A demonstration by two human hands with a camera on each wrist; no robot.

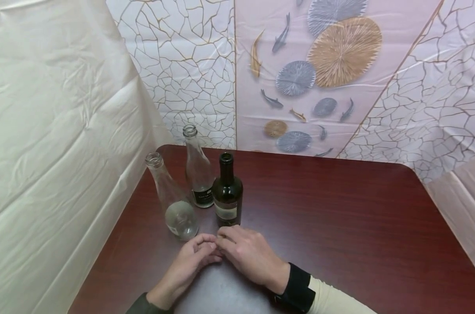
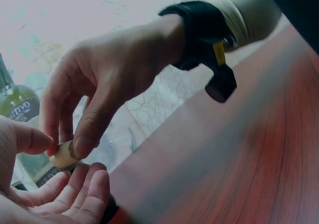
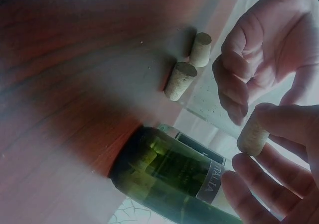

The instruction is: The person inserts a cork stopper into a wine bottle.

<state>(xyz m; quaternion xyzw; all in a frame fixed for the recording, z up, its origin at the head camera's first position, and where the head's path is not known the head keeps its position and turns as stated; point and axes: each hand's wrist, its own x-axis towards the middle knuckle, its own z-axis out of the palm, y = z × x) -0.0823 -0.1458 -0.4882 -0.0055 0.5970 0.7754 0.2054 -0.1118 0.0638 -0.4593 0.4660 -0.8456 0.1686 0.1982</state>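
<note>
My right hand (image 1: pixel 253 255) pinches a cork (image 3: pixel 252 137) between thumb and fingertips, just above the table. Close beside it, my left hand (image 1: pixel 188 264) is turned partly palm up, its fingers loosely bent below the cork (image 2: pixel 65 155). Whether the left thumb touches the cork, I cannot tell. Two more corks, a nearer cork (image 3: pixel 180 82) and a farther cork (image 3: pixel 201 51), stand on the table in the right wrist view; in the head view the hands hide them. A dark green wine bottle (image 1: pixel 227 189) stands upright right behind the right hand's fingers.
A clear glass bottle (image 1: pixel 174 196) stands beyond the left hand, and another clear bottle (image 1: pixel 199 168) with a black label stands farther back. All are uncorked on the reddish-brown table (image 1: pixel 339 226). Pale cloth (image 1: pixel 64 152) hangs along the left edge; patterned sheeting (image 1: pixel 261 109) closes the back.
</note>
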